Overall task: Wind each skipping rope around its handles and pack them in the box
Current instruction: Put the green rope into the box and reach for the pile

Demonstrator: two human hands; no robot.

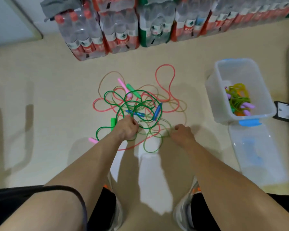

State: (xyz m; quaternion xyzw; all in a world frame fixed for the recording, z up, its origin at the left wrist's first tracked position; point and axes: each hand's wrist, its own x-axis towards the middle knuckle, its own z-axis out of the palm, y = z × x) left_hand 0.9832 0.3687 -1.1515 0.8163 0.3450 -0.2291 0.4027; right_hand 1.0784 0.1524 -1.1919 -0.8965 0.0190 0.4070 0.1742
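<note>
1. Nearest, the left hand (127,128) curls round a strand of the dark green plastic skipping rope (104,97). The right hand (182,133) is curled too, seemingly pinching a pale green loop, though blur hides its fingertips.
2. Best to trace this cord to its bright green handle (113,123), at the left hand's 9 o'clock, then draw it out slowly so the pink rope (165,65) doesn't knot tighter.
3. On the floor at 2 o'clock, the clear plastic box with blue latches (217,97) already holds wound ropes (238,99).
</note>
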